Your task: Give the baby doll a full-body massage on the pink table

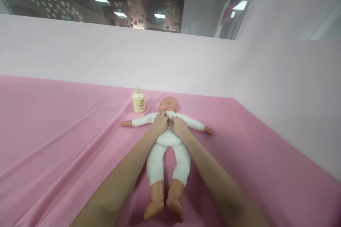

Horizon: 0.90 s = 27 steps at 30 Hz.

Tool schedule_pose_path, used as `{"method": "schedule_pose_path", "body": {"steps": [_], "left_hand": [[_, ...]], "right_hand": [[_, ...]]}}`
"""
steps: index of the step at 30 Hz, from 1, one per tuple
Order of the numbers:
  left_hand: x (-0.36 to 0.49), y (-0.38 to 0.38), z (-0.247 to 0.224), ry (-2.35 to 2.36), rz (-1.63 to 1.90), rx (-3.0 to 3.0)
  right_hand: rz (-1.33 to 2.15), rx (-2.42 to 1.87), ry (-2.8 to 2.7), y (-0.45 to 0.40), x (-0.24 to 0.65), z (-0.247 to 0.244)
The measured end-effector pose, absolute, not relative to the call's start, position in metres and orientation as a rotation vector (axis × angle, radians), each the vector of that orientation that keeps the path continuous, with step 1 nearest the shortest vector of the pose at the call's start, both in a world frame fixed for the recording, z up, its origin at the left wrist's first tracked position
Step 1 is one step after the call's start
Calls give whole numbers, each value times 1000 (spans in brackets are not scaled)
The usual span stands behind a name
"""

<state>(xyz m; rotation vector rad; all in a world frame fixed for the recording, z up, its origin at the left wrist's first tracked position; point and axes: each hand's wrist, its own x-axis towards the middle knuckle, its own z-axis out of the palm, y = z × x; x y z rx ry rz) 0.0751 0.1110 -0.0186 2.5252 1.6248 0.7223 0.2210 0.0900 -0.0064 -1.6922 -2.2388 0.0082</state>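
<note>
A baby doll [168, 138] in a white suit lies stretched out with its arms spread and its feet toward me. Its bald head [170, 103] is turned to the left, with one ear showing. My left hand [160, 122] rests on the upper torso, fingers laid forward on the white cloth below the head. Beside it, my right hand [179, 126] presses on the same torso with its fingers bent inward; the fingertips are hidden. Both hands nearly meet at the middle. Left of the doll's head stands a pale yellow pump bottle [139, 102] with dark print.
A pink sheet [66, 142] with long folds on the left covers the surface. White walls [112, 56] rise behind it and on the right. Above the back wall, a window [106, 3] shows ceiling lights and heart-shaped decorations.
</note>
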Motion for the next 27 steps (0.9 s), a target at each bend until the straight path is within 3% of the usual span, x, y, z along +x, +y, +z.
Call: {"method": "schedule_pose_path", "body": {"steps": [7,27], "left_hand": [[73,105,-18,1652,726,2541],[77,102,-17,1932,775,2194]], "right_hand": [[-99,-1721,-2140,86,219,-12],[91,-1930,-1992,91,224,-19]]}}
